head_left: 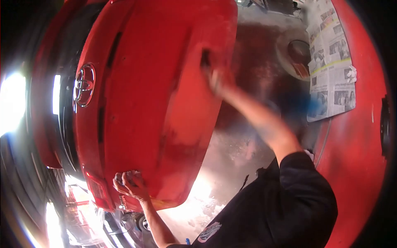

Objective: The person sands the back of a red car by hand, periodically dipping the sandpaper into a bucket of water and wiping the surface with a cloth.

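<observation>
A red car panel [140, 95] with a chrome oval emblem [84, 84] fills the left and centre. Dull, lighter red patches show along its right part. My right hand [216, 82], blurred by motion, is over the upper right of the panel, closed on a small dark block [205, 59] that appears to touch the surface. At the panel's lower left, my left hand [130, 184] rests with its fingers curled round something greyish and crumpled, too unclear to name.
Newspaper sheets [331, 62] lie on another red surface [351, 173] at the right. A round, pale-rimmed object [295, 53] is beside them. The floor [231, 153] is stained and whitish. Part of a wheel [144, 223] shows below the panel.
</observation>
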`<state>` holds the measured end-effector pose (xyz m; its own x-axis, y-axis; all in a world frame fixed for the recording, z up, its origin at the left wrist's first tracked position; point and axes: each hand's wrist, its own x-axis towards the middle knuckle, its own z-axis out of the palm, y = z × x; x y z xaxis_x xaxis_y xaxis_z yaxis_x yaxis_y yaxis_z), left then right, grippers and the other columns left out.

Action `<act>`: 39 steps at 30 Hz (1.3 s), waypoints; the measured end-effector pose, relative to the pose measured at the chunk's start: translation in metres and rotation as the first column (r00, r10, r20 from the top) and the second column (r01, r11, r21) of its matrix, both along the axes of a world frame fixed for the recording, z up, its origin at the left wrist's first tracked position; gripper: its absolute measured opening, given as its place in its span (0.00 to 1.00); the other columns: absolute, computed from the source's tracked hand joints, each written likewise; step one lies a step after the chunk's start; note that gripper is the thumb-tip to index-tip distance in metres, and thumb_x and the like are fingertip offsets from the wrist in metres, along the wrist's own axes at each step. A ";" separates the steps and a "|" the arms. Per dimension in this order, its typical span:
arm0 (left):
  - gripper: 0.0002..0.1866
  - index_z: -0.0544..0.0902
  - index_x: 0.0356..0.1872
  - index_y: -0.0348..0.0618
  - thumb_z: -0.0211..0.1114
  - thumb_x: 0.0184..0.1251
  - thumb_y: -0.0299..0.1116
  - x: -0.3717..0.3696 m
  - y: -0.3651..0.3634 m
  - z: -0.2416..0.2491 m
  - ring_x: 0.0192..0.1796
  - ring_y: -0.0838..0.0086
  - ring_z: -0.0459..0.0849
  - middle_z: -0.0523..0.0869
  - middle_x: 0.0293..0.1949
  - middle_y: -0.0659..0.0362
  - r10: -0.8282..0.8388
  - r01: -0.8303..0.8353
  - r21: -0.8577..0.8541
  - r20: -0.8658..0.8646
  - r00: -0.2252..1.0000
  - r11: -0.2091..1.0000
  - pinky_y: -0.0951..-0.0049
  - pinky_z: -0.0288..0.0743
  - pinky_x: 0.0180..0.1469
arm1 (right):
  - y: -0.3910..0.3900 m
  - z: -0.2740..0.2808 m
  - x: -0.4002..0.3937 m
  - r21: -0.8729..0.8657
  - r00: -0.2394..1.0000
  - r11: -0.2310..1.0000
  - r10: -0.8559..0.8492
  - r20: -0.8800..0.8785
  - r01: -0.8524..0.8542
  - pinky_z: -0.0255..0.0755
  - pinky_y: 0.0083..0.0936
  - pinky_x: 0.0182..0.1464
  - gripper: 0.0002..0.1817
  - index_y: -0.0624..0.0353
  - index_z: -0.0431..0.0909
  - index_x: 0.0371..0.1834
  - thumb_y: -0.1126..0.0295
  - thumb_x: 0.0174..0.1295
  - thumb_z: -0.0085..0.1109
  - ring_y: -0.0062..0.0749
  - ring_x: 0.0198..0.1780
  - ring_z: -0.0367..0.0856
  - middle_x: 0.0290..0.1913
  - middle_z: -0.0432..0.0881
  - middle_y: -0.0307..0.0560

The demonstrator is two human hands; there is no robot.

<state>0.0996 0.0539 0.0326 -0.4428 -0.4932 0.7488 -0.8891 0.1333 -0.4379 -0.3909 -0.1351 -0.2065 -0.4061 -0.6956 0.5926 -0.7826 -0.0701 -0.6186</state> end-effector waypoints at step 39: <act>0.22 0.83 0.65 0.47 0.65 0.77 0.45 -0.004 -0.003 -0.001 0.76 0.41 0.70 0.72 0.74 0.39 0.032 -0.032 0.017 -0.017 0.999 0.999 0.35 0.65 0.73 | -0.057 0.030 0.011 -0.441 -0.402 0.310 -0.182 -0.897 0.842 0.67 0.59 0.78 0.34 0.64 0.58 0.87 0.61 0.83 0.47 0.57 0.86 0.58 0.88 0.58 0.60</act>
